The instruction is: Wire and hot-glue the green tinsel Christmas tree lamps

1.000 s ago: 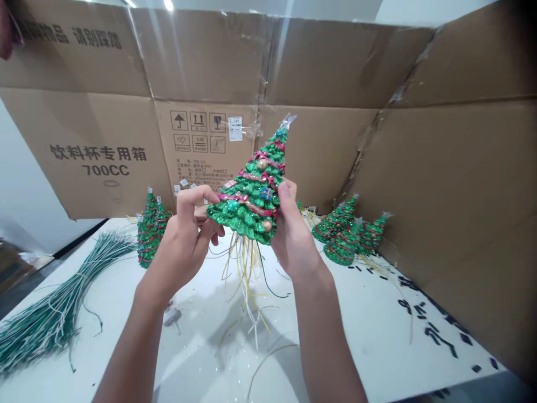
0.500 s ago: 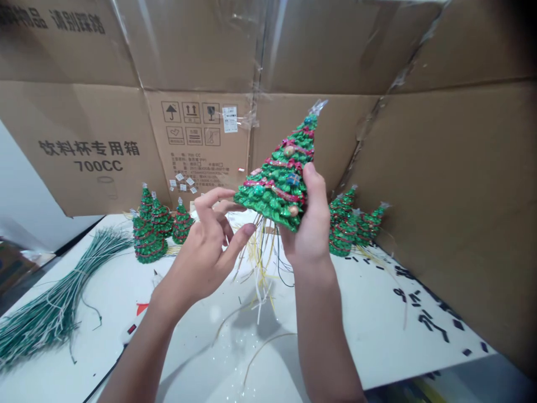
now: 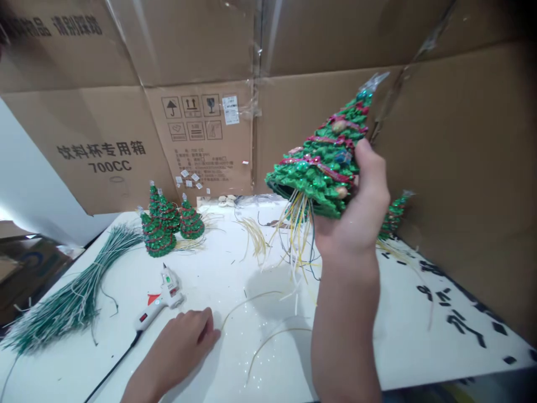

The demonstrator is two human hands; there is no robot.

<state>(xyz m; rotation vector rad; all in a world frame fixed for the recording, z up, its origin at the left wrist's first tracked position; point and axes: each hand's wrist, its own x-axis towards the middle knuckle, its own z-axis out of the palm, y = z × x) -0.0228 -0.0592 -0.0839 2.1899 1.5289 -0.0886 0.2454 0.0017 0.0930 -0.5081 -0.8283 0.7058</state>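
Note:
My right hand (image 3: 356,207) is wrapped round a small green Christmas tree ornament (image 3: 321,151) with red garlands, small baubles and a clear star-like tip. The tree is raised above the table and tilted, its tip pointing up and right. From its hollow base hangs a bunch of thin yellow, white and dark wires (image 3: 300,224). Lower down, my left hand (image 3: 188,338) rests at the white table with its fingers curled in; no object shows in it. A white hot glue gun (image 3: 161,299) lies just beyond that hand, apart from it. One thin yellowish wire (image 3: 247,302) ends beside its fingers.
Several finished-looking trees (image 3: 161,226) stand at the back left, with another tree (image 3: 394,215) at right, behind my wrist. A bundle of green and white wires (image 3: 79,291) lies at left. Black scraps (image 3: 459,322) are scattered at right. Cardboard walls (image 3: 210,50) enclose the back.
My left hand has left the tree's base and dropped to the table near the glue gun. My right hand has carried the tree to the right in view, exposing more of its underside.

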